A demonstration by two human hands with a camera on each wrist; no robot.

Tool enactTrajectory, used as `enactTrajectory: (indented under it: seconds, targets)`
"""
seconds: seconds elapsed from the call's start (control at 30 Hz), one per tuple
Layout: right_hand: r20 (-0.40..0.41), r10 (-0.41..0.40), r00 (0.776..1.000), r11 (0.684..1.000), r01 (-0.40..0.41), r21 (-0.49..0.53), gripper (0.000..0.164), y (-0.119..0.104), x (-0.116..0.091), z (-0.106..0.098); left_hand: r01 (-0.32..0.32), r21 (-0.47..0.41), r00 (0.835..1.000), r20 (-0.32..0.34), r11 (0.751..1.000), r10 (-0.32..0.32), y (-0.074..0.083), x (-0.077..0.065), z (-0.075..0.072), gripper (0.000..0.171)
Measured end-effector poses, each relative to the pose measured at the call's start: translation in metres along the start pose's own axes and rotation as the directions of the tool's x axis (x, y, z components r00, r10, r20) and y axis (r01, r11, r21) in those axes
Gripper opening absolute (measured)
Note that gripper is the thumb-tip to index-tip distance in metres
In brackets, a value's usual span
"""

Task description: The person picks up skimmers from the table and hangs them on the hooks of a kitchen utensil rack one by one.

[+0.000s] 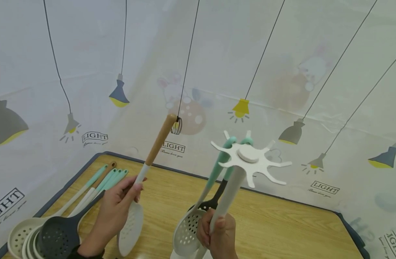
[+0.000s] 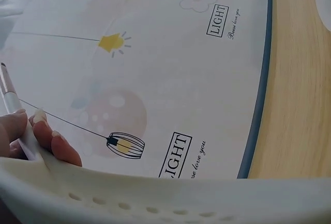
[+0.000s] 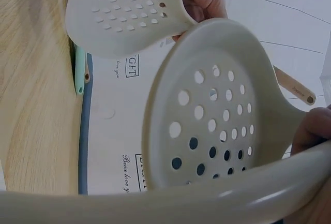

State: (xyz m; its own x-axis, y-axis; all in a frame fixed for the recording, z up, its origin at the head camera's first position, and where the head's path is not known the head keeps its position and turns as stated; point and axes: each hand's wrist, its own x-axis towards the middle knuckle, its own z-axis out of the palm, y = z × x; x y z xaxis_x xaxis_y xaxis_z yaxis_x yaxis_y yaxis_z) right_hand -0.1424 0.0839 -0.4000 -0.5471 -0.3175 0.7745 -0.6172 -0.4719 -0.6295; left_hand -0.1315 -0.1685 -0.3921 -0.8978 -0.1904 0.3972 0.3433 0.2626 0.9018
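Note:
My left hand (image 1: 112, 212) pinches a skimmer (image 1: 130, 230) by its white neck. Its wooden handle (image 1: 159, 144) points up and its pale perforated head hangs below my fingers. With my right hand (image 1: 218, 230) I grip the pale pole (image 1: 228, 194) of a utensil rack, whose white top (image 1: 249, 158) spreads several hooked arms. Two mint-handled skimmers hang there: a pale one (image 1: 188, 230) right beside my right hand, and a dark one (image 1: 214, 201) behind it, partly hidden. In the right wrist view the hanging pale skimmer (image 3: 264, 105) overlaps the wooden-handled skimmer (image 3: 124, 43).
On the left of the wood-grain table (image 1: 282, 223) lies a pile of skimmers, with a dark one (image 1: 60, 233) on top and pale ones (image 1: 18, 233) under it. Their mint and wooden handles point to the far edge (image 1: 185, 171). A lamp-printed sheet (image 1: 210, 54) stands behind.

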Motion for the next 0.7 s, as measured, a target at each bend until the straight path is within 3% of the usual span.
enactTrajectory:
  seconds: [0.27, 0.53, 0.7]
  targets:
    - [-0.033, 0.002, 0.999, 0.999, -0.004, -0.052, 0.063, -0.001, -0.001, 0.002, -0.016, 0.002, 1.000, -0.025, 1.000, 0.016, 0.004, -0.001, 0.002, 0.026]
    - [-0.038, -0.004, 0.999, 0.999, 0.002, -0.034, 0.063, 0.000, -0.001, 0.002, -0.038, -0.013, 0.999, -0.029, 0.999, 0.037, 0.009, -0.003, 0.005, 0.024]
    - [-0.071, -0.014, 0.997, 0.997, 0.008, -0.075, 0.063, 0.001, -0.002, 0.002, -0.011, -0.014, 0.999, -0.030, 1.000, 0.010, 0.015, -0.005, 0.007, 0.024]
